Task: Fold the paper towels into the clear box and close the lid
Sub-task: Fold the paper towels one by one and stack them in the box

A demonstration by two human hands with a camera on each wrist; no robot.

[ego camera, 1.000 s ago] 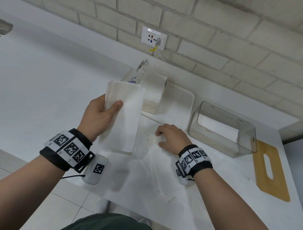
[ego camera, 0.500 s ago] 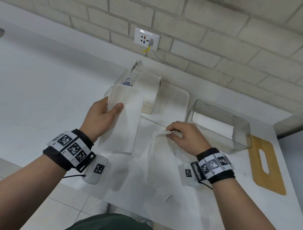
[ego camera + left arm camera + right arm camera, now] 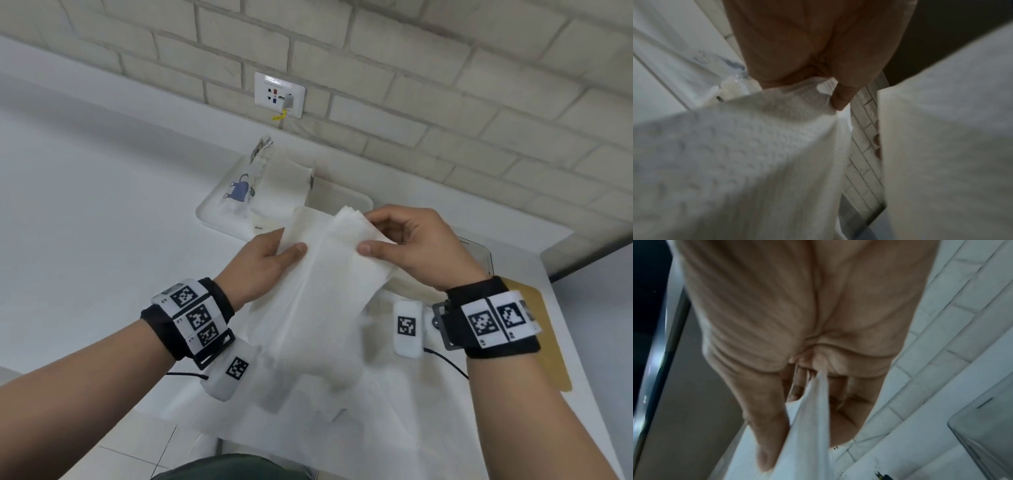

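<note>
Folded paper towels (image 3: 318,274) are being pinched in the left hand (image 3: 260,263) and right hand (image 3: 421,250), thumbs closed over their upper edges, above the counter (image 3: 85,205). Edges are best being squared before lowering; the clear box (image 3: 483,253) is being largely hidden behind the right hand

Head view downward; wrist views close, sharing the paper towels (image 3: 318,284)
</note>
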